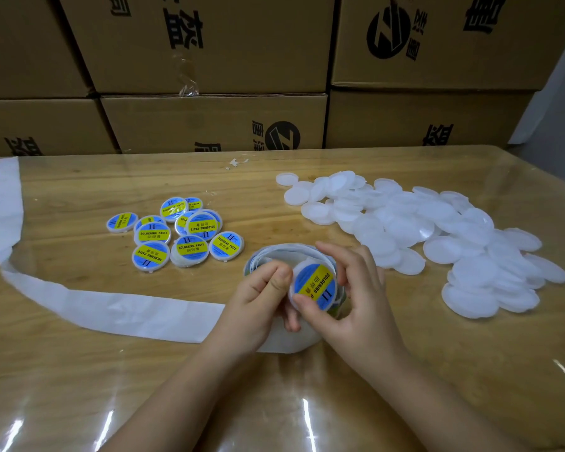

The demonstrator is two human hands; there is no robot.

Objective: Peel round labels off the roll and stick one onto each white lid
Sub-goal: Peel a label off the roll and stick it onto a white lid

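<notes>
Table open nearer than left hand and right hand. Lid pile blocks right of right hand. Labelled lids and paper strip sit left, boxes wall beyond.

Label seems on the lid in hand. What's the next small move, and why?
Probably set the round white lid with the blue-and-yellow label down among the labelled lids on the left. The left hand and right hand both hold it, and its label already looks fully on.

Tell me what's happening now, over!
Left hand and right hand both hold one lid, label on. Label roll right behind. Blank lids piled right; nothing in the way.
</notes>
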